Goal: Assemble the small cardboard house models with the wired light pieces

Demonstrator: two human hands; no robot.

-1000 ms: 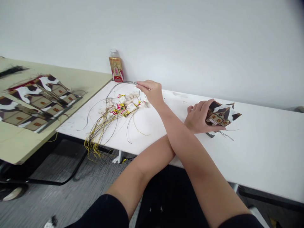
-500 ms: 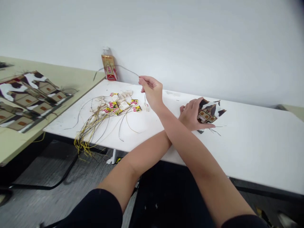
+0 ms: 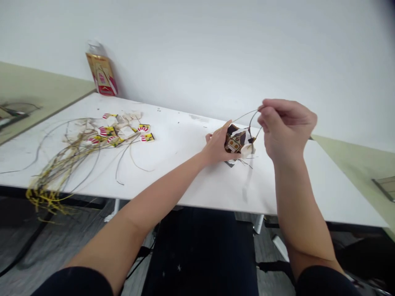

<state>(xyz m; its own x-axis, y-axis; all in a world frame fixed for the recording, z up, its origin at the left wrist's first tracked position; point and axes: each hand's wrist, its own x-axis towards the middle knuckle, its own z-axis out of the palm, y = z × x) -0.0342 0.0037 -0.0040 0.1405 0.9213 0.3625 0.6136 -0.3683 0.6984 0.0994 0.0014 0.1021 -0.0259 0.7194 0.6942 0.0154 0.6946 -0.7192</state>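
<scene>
My left hand (image 3: 218,144) grips the left side of a small model house (image 3: 235,144) with brown walls and a white, snow-like roof. The house rests on the white table (image 3: 191,185), and several thin dark wire ends stick out at its lower right. Above and to the right of it, my right hand (image 3: 286,127) pinches a thin dark wire (image 3: 245,114) between thumb and fingertips. The wire loops down toward the house. A blurred white piece (image 3: 247,151) hangs below the wire, in front of the house's right side.
On the table's left lies a pile of white pieces and red-and-yellow packets (image 3: 106,131) with a bundle of yellow and black wires (image 3: 55,181) trailing over the front edge. A bottle (image 3: 101,74) stands at the back by the wall. Beige tables adjoin both sides.
My right hand has moved from the left, by the pile, across to the right of the house with the wire. My arms are no longer crossed. The view has turned right.
</scene>
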